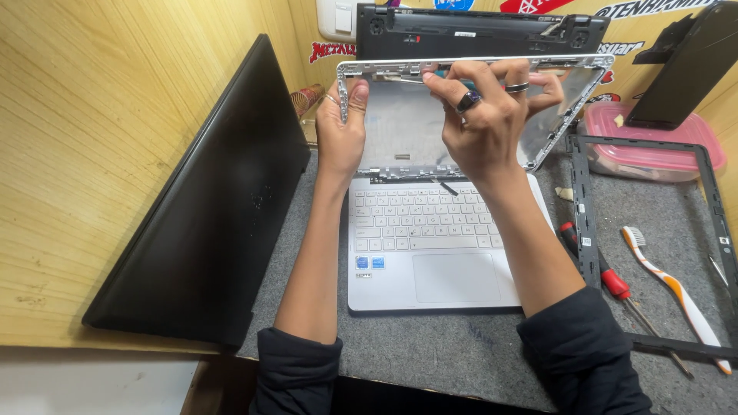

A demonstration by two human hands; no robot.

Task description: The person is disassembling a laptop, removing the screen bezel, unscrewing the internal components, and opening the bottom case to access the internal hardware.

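- The left hand [342, 127], upper middle of the frame, is closed on the left edge of the lid shell [400, 123], thumb on the inside and fingers wrapped behind, steadying it.
- The right hand [484, 115], just right of it, is curled with fingertips pinched at the shell's top edge; whether it holds a small part there I cannot tell. Rings show on several fingers.
- The lid shell is a silver back cover with no screen panel in it, standing upright on its hinges at the rear of the white laptop [430, 246], which lies open at the centre of the frame on the grey mat [446, 353] covering the desk.
- Judging from this, the step in hand is work along the top inner edge of the bare shell, perhaps a cable or clip; the next move would call for a fine fingertip grip while the left hand holds the shell from tipping.
- Right of the laptop lie a black bezel frame [583, 215], a red-handled screwdriver [615, 283] and a white and orange toothbrush [676, 296].
- In the upper right a pink lidded box [661, 150] sits under a leaning black part [688, 69].
- A large black panel [223, 207] leans against the wooden wall on the left, and another dark laptop base [469, 32] stands behind the shell at the top.
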